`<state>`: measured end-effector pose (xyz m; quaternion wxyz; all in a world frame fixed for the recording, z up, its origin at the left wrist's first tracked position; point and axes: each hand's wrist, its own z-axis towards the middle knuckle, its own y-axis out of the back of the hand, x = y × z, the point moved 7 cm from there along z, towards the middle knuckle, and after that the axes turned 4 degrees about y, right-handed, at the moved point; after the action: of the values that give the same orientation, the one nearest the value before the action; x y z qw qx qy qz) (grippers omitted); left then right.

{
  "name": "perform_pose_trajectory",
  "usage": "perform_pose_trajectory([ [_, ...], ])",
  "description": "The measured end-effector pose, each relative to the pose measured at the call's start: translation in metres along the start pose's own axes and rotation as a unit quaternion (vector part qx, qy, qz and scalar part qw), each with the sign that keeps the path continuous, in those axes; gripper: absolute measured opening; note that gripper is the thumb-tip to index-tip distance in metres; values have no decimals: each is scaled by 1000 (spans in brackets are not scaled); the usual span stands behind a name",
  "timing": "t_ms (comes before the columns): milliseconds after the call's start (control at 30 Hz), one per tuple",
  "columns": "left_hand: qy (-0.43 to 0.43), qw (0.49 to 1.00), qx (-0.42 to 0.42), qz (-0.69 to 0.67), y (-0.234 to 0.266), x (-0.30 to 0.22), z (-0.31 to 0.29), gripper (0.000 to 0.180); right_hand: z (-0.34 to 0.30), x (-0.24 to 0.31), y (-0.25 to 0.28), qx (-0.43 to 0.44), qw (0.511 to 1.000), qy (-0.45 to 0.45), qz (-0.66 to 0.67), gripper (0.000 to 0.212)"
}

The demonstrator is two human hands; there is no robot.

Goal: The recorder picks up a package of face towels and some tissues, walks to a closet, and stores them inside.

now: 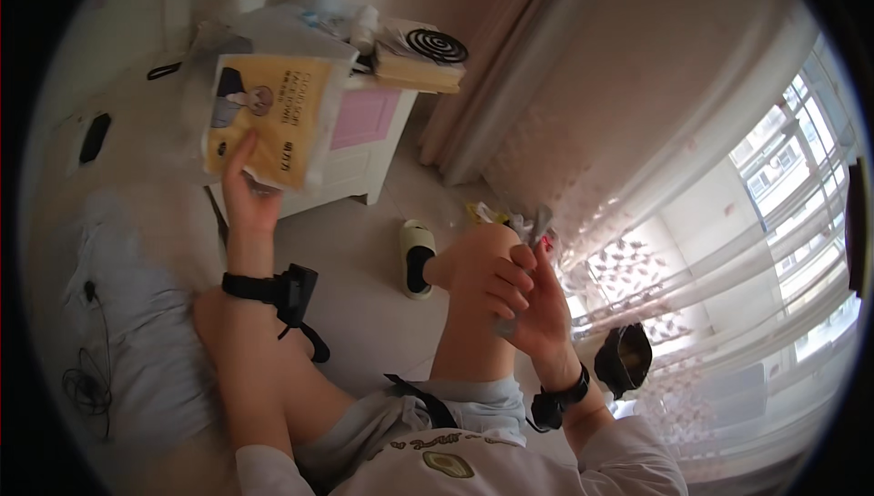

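The yellow packet [273, 121] is at ten o'clock, pinched at its lower edge in my left hand [251, 194]: one digit on its front, the others mostly hidden behind. At four o'clock my right hand [533, 305] is half curled round a small greyish thing [543, 220], too blurred to identify.

With so low a grip, I judge the soft packet could fold or tip if my hold slackens. Swung toward twelve o'clock, it might knock the white bottle [364, 27] or the black coil [437, 45] off the white cabinet [387, 155]; I can't tell whether packet and cabinet touch. The greyish thing could slip if my right fingers loosen.

Bare floor [337, 241] between my knees, below the cabinet, gives the freest room. The curtain [546, 86] bounds one o'clock; the grey bedding [146, 314], with a loose black cable [88, 391], borders eight.
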<state>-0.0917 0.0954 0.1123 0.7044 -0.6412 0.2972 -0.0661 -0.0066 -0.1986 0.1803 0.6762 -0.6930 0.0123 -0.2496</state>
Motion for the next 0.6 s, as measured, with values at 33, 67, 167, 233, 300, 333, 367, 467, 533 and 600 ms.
perform_pose_trajectory([
  [33, 18, 1000, 18, -9, 0, -2, 1, 34, -3, -2, -2, -27, 999, 21, 4, 34],
  [67, 33, 999, 36, -18, -2, -4, -1, 33, -3, -3, -5, -23, 1000, 15, 7, 34],
  [167, 23, 999, 27, -17, -2, -11, -3, 34, 0, 3, -5, -46, 994, 23, -101, 38],
  [233, 20, 999, 37, -20, -2, -4, 1, 34, 5, 8, -1, -17, 995, 20, -98, 39],
  [300, 16, 999, 44, -26, -5, -7, 2, 35, 12, 12, 10, 17, 996, 14, -86, 39],
  [333, 19, 998, 47, -24, -9, -3, 3, 35, 14, 17, 14, 108, 994, 7, -24, 39],
  [367, 20, 998, 47, -20, -12, -3, 5, 35, 16, 18, 9, 201, 979, 0, 42, 39],
  [467, 20, 999, 46, -3, -23, -4, 12, 36, 21, 33, 13, 200, 975, 77, 53, 36],
  [533, 14, 999, 44, 13, -32, -7, 10, 36, 18, 43, 11, 136, 985, 90, 46, 35],
  [600, 5, 999, 30, 21, -35, 3, 7, 37, 9, 58, 17, 65, 991, 108, 32, 34],
])
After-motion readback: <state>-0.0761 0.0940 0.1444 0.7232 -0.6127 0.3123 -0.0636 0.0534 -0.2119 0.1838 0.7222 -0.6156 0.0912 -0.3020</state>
